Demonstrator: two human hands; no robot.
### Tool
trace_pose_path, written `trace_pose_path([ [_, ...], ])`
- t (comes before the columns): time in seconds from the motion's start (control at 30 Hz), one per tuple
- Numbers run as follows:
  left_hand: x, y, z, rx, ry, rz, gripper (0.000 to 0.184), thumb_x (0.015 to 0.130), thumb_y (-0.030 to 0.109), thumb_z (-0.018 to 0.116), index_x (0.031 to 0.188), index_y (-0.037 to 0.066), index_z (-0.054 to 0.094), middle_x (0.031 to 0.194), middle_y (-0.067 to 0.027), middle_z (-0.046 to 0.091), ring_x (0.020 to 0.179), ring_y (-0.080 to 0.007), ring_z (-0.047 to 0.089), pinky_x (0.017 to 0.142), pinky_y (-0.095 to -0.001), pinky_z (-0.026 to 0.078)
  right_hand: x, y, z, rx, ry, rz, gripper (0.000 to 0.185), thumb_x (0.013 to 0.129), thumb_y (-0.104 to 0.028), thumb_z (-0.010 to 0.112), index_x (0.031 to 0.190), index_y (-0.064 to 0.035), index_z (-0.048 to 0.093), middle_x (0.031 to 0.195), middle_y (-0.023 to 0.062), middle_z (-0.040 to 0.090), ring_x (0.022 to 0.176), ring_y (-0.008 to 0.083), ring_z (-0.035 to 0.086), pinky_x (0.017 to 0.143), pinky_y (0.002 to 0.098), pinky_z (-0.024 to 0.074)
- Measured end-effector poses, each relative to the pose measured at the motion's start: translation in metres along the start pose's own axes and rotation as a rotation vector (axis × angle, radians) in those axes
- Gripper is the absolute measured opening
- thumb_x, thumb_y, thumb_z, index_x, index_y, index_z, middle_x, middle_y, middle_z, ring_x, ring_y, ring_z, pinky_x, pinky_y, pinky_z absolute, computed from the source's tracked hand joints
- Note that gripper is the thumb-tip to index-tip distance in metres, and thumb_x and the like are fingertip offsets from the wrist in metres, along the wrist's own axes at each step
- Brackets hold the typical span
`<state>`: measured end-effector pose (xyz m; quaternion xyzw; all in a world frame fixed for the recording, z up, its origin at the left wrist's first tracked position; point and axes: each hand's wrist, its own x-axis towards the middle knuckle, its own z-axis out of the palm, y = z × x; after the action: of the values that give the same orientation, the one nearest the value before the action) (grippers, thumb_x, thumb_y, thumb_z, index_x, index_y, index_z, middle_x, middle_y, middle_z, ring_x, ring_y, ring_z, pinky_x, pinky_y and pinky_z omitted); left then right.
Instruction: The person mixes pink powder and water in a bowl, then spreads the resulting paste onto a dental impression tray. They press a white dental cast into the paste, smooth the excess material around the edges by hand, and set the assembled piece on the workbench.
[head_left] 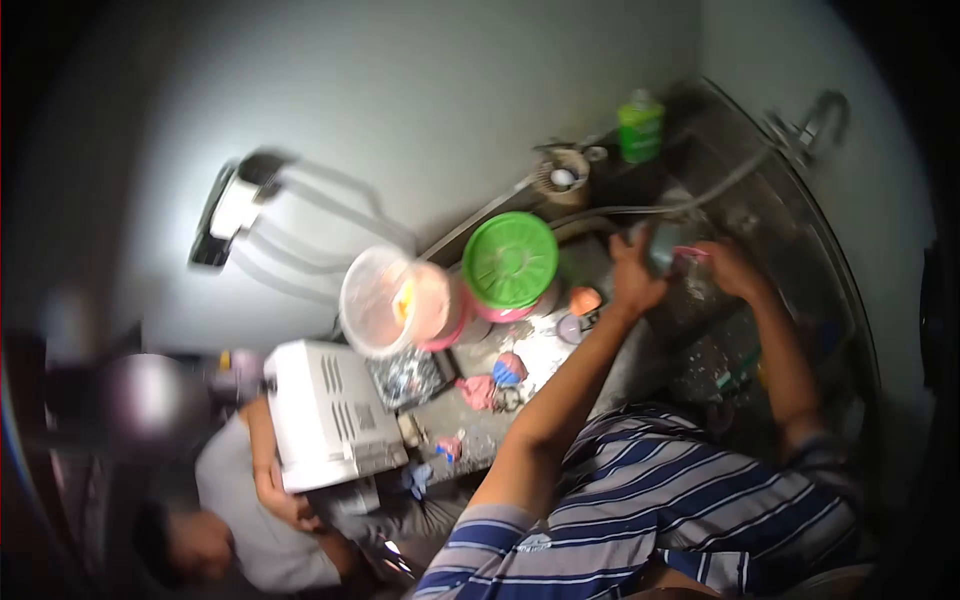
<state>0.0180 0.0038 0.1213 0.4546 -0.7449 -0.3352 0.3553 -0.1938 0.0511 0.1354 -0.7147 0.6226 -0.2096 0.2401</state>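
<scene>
Over the dark sink basin (705, 345), my right hand (735, 270) is closed on a small pink object (690, 251), whose kind is blurred. My left hand (637, 280) is just to its left, fingers spread, beside a pale translucent shape (661, 247). Whether the left fingers touch that shape I cannot tell. Left of this hand, an orange piece (585, 300) and a small pale purple cup (570, 328) are on the counter.
A green-lidded tub (510, 260) and a clear plastic container (375, 300) stand by the wall. A green bottle (641, 130), hose (690, 207) and faucet (808, 128) are behind the sink. Another person (265, 500) sits beside a white machine (330, 415).
</scene>
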Motion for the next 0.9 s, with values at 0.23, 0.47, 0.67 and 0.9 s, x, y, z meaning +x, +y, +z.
trace_pose_path([
  [0.23, 0.002, 0.026, -0.006, -0.271, 0.122, 0.009, 0.075, 0.061, 0.016, 0.077, 0.132, 0.012, 0.053, 0.12, -0.0268, 0.043, 0.114, -0.0457, 0.047, 0.102, -0.0457, 0.042, 0.034, 0.127, 0.085, 0.488, 0.183, 0.225, 0.022, 0.094, -0.02, 0.053, 0.099, -0.003, 0.066, 0.084, 0.0131, 0.062, 0.082, 0.029, 0.064, 0.072, 0.0384, 0.0491],
  [0.47, -0.015, 0.003, -0.009, -0.414, 0.148, -0.024, 0.075, 0.057, 0.01, 0.072, 0.13, 0.012, 0.053, 0.117, -0.0206, 0.049, 0.117, -0.041, 0.045, 0.107, -0.0441, 0.037, 0.004, 0.021, 0.072, 1.263, -0.719, 0.695, 0.025, 0.095, -0.029, 0.047, 0.093, -0.0073, 0.058, 0.059, 0.0048, 0.054, 0.045, 0.0101, 0.045, 0.037, 0.0248, 0.0312],
  [0.67, -0.013, -0.009, 0.009, -0.363, 0.024, -0.239, 0.079, 0.062, 0.027, 0.079, 0.134, 0.013, 0.049, 0.122, -0.0265, 0.048, 0.117, -0.0415, 0.045, 0.102, -0.0451, 0.041, 0.014, 0.063, 0.064, -0.027, 0.154, 0.221, 0.017, 0.09, -0.015, 0.059, 0.09, 0.0016, 0.063, 0.075, 0.0236, 0.066, 0.066, 0.0383, 0.065, 0.055, 0.0432, 0.0455],
  [0.9, 0.009, -0.03, 0.017, -0.442, -0.382, -0.518, 0.071, 0.067, 0.031, 0.076, 0.13, 0.009, 0.05, 0.125, -0.0224, 0.057, 0.118, -0.0369, 0.054, 0.101, -0.0403, 0.042, 0.009, -0.041, -0.002, -0.445, 0.005, -0.052, 0.02, 0.086, -0.017, 0.065, 0.095, 0.0004, 0.064, 0.086, 0.028, 0.064, 0.084, 0.0475, 0.062, 0.07, 0.053, 0.0481],
])
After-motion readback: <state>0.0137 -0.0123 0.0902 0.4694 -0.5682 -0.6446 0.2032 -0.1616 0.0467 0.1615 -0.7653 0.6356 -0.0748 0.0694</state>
